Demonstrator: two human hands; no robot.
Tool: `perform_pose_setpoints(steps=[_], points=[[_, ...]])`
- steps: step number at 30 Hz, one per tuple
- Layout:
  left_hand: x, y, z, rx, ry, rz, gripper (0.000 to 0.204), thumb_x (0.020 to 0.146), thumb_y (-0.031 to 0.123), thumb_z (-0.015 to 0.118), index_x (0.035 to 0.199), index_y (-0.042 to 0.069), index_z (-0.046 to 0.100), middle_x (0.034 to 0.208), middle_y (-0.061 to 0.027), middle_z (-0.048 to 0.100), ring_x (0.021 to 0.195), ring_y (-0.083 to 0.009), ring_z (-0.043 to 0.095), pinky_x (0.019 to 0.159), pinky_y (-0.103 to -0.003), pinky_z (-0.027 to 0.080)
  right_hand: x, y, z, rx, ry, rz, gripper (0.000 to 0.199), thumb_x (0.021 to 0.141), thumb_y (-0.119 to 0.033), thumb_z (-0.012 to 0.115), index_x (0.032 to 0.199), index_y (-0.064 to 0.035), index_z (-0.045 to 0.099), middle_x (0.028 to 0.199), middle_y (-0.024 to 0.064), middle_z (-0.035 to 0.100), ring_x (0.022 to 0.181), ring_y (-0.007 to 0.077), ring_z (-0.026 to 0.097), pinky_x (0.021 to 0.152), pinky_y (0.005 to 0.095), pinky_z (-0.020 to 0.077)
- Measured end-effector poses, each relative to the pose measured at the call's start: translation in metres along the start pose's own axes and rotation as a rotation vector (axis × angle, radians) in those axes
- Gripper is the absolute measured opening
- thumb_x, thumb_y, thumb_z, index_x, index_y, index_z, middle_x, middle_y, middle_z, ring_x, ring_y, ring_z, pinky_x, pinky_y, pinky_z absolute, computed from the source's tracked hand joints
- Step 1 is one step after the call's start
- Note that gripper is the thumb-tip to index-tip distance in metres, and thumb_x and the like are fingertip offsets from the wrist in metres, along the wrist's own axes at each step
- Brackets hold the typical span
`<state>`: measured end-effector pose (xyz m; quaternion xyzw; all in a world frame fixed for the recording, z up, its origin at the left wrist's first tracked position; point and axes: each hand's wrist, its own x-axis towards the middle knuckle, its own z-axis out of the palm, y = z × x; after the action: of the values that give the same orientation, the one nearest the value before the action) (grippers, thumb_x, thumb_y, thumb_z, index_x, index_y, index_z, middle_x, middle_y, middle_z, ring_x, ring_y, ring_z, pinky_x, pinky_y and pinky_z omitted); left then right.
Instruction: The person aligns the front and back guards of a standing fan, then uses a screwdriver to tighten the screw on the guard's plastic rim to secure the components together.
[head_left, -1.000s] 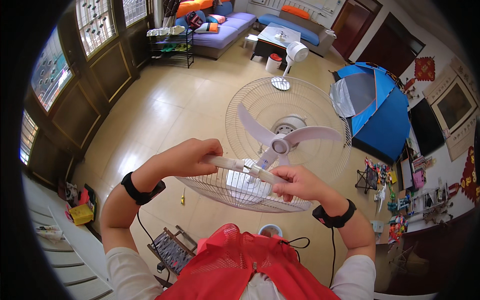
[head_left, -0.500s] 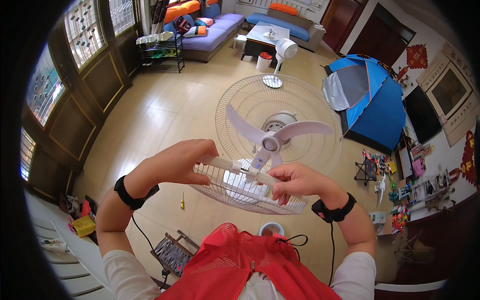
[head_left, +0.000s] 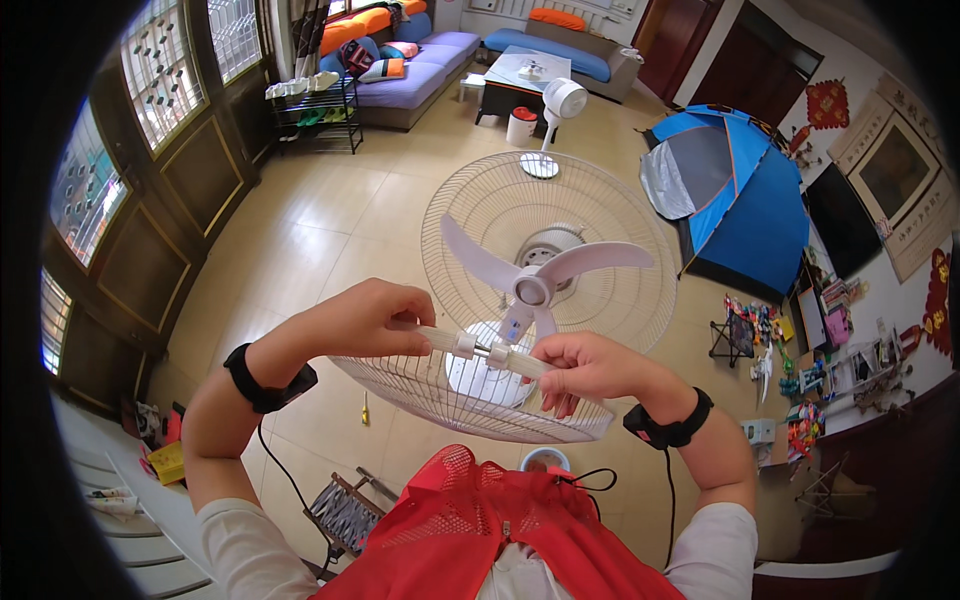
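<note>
Between my hands is a translucent white plastic clamp band (head_left: 515, 362), its two ends facing each other across a metal screw (head_left: 483, 350). My left hand (head_left: 382, 318) has its fingers curled round the left end. With thumb and fingers, my right hand (head_left: 590, 368) pinches the right end. Under the band, the white wire front guard (head_left: 440, 395) of a fan is tilted toward me. Just beyond stand the fan's pale blades (head_left: 480, 255) before the round rear guard (head_left: 650, 215). Through the wires shows the white base (head_left: 485, 372) on the floor.
A yellow-handled screwdriver (head_left: 365, 411) lies on the floor at left, near a folding stool (head_left: 345, 512). A bowl (head_left: 546, 459) sits close to me. Farther off are a smaller white fan (head_left: 565, 98), a blue tent (head_left: 750, 215) and a shoe rack (head_left: 315, 115).
My left fingers and thumb have closed in round the band's left end. The front guard's left side has swung out farther to the left.
</note>
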<state>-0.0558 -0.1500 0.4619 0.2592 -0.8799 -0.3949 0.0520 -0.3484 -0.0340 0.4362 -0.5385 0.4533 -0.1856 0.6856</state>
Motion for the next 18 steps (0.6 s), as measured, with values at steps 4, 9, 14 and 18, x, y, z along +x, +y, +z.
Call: perform_pose_setpoints(steps=[4,9,14,18], points=[[0.01,0.005,-0.005,-0.018,-0.127,-0.155,0.024,0.08,0.02,0.071,0.086,-0.001,0.064,0.072,-0.0062,0.063,0.066,-0.0118,0.057,0.063,-0.026,0.046,-0.001,0.002,-0.003,0.018,0.009,0.018,0.019,0.091,-0.014,0.058,0.103,0.0004,0.057,0.082,0.0076,0.063,0.068,0.0142,0.066,0.057,0.0264,0.0557],[0.023,0.01,-0.005,-0.053,-0.151,-0.217,0.024,0.081,0.02,0.07,0.084,-0.003,0.063,0.07,-0.0056,0.063,0.066,-0.0109,0.058,0.062,-0.026,0.046,-0.003,0.009,-0.011,0.033,0.003,0.027,0.02,0.091,-0.018,0.061,0.097,0.0005,0.056,0.079,0.0088,0.065,0.066,0.015,0.067,0.059,0.0263,0.056],[0.032,0.011,-0.002,-0.179,-0.201,-0.24,0.023,0.083,0.017,0.067,0.081,-0.005,0.061,0.069,-0.0077,0.063,0.062,-0.0115,0.06,0.059,-0.025,0.047,-0.008,0.014,-0.012,0.061,0.04,-0.016,0.017,0.09,-0.016,0.06,0.095,-0.0004,0.057,0.074,0.0096,0.066,0.062,0.0149,0.066,0.054,0.0268,0.0539],[0.038,0.015,0.001,-0.241,-0.193,-0.246,0.02,0.083,0.015,0.066,0.079,-0.004,0.06,0.067,-0.008,0.063,0.059,-0.0118,0.06,0.055,-0.024,0.047,-0.014,0.017,-0.015,0.026,0.124,-0.062,0.018,0.089,-0.016,0.061,0.099,-0.0018,0.057,0.072,0.008,0.065,0.061,0.0135,0.065,0.054,0.0258,0.0533]])
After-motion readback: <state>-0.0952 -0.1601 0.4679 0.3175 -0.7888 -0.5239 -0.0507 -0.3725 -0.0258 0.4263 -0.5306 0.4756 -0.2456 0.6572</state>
